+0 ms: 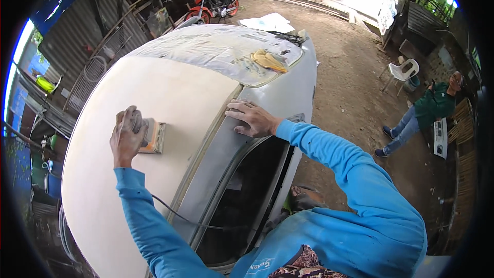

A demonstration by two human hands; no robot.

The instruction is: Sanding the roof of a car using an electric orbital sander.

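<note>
Cream paint is covering the car roof point(108, 190), and the orange-and-grey sander point(154, 136) is sitting on it, well in from the edge. Left hand point(126, 136) is wrapping round the sander's body from above, while the right hand point(253, 118) is lying on the grey side rail point(206, 177), fingers a bit apart, not gripping anything. That dark cord point(193, 222) is what's bugging me: it's running under the left forearm and over the rail, so it could be snagging and yanking the tool sideways. Also, if the left hand is pressing unevenly that far out, the pad could be tipping and gouging.
</note>
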